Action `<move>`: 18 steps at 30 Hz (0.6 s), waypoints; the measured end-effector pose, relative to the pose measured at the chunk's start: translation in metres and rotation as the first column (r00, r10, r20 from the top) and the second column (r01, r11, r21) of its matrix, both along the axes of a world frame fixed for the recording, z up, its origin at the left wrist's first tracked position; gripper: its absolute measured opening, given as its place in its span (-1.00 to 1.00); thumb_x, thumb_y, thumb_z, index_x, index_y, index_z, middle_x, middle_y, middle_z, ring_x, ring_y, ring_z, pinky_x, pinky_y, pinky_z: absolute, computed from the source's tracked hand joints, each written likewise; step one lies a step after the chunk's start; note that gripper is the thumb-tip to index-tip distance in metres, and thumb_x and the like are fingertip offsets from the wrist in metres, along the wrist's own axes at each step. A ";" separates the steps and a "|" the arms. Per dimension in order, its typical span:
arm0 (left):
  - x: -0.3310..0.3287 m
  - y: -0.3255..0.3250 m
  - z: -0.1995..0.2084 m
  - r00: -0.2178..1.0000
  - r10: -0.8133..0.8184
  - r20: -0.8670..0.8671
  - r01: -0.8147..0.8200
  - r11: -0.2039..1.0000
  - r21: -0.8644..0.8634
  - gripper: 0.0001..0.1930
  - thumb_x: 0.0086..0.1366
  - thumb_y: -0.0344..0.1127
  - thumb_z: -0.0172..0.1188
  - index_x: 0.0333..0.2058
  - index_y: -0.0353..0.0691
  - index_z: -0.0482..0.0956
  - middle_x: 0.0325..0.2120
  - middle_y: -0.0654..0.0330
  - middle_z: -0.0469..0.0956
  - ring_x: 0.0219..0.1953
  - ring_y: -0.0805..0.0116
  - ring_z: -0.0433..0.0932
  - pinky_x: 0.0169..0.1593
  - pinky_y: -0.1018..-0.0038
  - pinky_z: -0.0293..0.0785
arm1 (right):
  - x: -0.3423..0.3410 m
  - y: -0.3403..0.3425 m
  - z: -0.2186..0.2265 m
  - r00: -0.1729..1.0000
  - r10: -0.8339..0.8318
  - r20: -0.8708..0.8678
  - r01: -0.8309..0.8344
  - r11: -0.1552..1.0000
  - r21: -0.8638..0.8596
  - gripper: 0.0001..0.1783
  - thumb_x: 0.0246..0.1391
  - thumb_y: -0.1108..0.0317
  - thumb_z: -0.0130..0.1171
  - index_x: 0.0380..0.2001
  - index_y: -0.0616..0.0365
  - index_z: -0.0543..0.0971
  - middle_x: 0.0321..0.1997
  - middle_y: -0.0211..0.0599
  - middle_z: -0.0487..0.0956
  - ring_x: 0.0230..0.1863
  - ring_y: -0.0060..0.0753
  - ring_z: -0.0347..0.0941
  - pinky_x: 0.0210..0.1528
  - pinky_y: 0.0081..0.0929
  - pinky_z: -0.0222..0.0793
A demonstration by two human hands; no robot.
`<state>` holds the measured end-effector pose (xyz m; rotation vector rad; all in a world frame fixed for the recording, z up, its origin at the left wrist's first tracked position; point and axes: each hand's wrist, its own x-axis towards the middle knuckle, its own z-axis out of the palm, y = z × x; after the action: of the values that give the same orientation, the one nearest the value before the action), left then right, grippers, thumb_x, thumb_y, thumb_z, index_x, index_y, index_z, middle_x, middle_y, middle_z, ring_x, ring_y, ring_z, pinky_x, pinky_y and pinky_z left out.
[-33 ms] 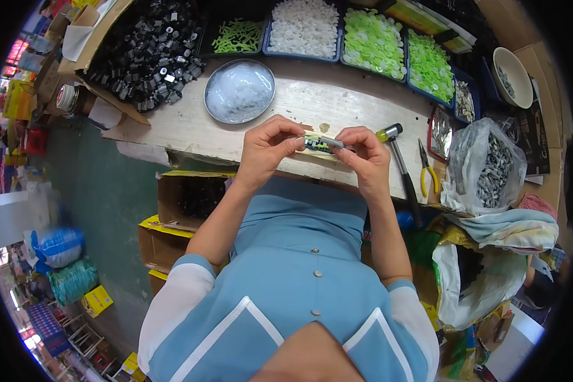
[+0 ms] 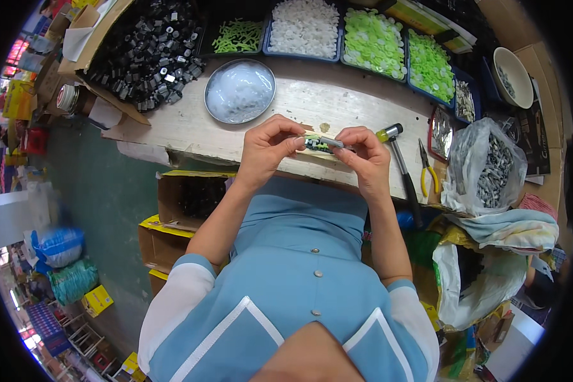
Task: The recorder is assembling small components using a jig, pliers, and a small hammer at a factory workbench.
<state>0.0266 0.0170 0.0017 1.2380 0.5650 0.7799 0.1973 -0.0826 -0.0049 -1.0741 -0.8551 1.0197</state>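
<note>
Both hands meet at the near edge of the workbench around a small black-and-green assembly [image 2: 314, 144] with a grey metallic piece [image 2: 331, 142] along its top. My left hand [image 2: 269, 146] pinches its left end between thumb and fingertips. On its right end, my right hand [image 2: 368, 155] closes thumb and fingers by the grey piece. The fingertips hide both ends, so I cannot tell how the parts fit together. To the right of my right hand lies a hammer [image 2: 402, 167] with a yellow-and-metal head and black handle. Yellow-handled pliers [image 2: 429, 173] rest beside it.
A round metal dish [image 2: 208, 102] of whitish grease stands behind my left hand. Black parts [image 2: 153, 51] heap at the far left. Trays of green [image 2: 372, 41] and white pieces [image 2: 302, 28] line the back. A plastic bag [image 2: 459, 175] of grey metal parts sits right. Cartons [image 2: 170, 197] stand below the bench.
</note>
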 end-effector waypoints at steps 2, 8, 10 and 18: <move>0.001 0.000 -0.001 1.000 0.016 0.021 -0.016 1.000 -0.006 -0.89 0.10 -0.56 0.16 -0.35 -0.36 0.52 -0.38 0.24 0.46 -0.39 0.56 0.48 -0.40 0.69 0.45 | 0.000 0.000 0.000 1.000 -0.002 -0.013 0.002 1.000 -0.002 -0.84 -0.12 0.63 0.15 -0.40 0.23 0.46 -0.28 -0.37 0.43 -0.28 -0.64 0.33 -0.25 -0.72 0.25; 0.002 -0.001 -0.001 0.999 0.024 0.028 -0.025 1.000 0.019 -0.89 0.10 -0.56 0.16 -0.35 -0.36 0.52 -0.37 0.24 0.47 -0.39 0.55 0.49 -0.40 0.68 0.46 | -0.002 0.002 -0.001 0.999 -0.005 -0.038 0.004 1.000 -0.004 -0.84 -0.11 0.60 0.18 -0.41 0.23 0.46 -0.29 -0.36 0.44 -0.27 -0.62 0.34 -0.23 -0.70 0.26; 0.003 -0.002 -0.001 0.999 0.026 0.032 -0.026 1.000 0.009 -0.89 0.10 -0.56 0.16 -0.35 -0.35 0.52 -0.37 0.24 0.47 -0.40 0.55 0.48 -0.40 0.68 0.45 | -0.003 0.003 -0.001 0.999 -0.002 -0.041 0.002 1.000 0.001 -0.84 -0.11 0.59 0.19 -0.41 0.22 0.46 -0.29 -0.36 0.44 -0.26 -0.62 0.35 -0.22 -0.70 0.26; 0.002 0.000 0.003 0.995 0.068 -0.078 -0.037 0.938 0.346 -0.88 0.03 -0.63 0.15 -0.41 -0.37 0.51 -0.45 0.21 0.46 -0.43 0.50 0.45 -0.37 0.64 0.38 | -0.004 0.003 -0.002 0.998 -0.033 0.053 0.030 0.998 0.047 -0.85 -0.12 0.58 0.20 -0.43 0.20 0.46 -0.30 -0.34 0.45 -0.23 -0.54 0.35 -0.17 -0.62 0.27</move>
<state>0.0282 0.0169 0.0050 1.5920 0.5498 0.8981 0.1928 -0.0796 -0.0064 -1.0767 -0.8985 0.9439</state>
